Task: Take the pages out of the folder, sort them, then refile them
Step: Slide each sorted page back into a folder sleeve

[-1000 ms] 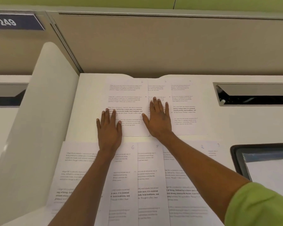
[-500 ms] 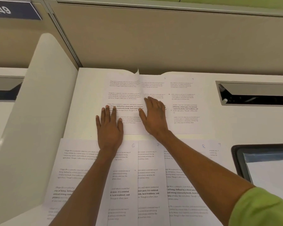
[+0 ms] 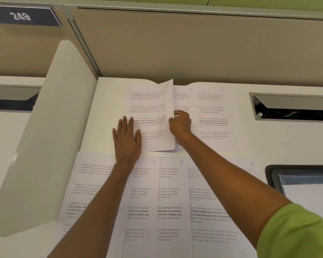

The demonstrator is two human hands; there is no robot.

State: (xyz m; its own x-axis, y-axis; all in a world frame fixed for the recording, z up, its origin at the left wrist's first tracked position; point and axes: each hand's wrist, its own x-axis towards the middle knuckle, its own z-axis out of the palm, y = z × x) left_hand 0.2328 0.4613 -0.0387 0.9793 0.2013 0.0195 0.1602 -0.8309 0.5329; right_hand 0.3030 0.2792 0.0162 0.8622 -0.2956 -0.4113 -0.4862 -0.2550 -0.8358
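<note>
Pages (image 3: 172,192) lie in two overlapping rows on the white desk (image 3: 268,142). At far left a white divider panel (image 3: 45,136) stands at the desk's edge, with a blue plate (image 3: 21,15) reading 249 on the partition above it. The near row runs under both forearms, and two of its sheets show handwritten 6 and 7 in their top corners.

In the far row, the left grip (image 3: 127,138) lies flat and released, its straight fingers pressing on the left part of the lifted page (image 3: 151,116). That page's right edge curls up off the sheets below. The right grip (image 3: 180,123) is clenched on this raised edge, pinching it about midway along.

Just right of it, page 3 (image 3: 183,97) lies flat and mostly covered, and page 4 (image 3: 213,116) overlaps it. Further right a dark slot (image 3: 291,108) is cut into the desk. Nearer the person, a dark-rimmed case (image 3: 272,175) holding something pale runs out of frame. A green sleeve (image 3: 296,231) fills the lower right corner.
</note>
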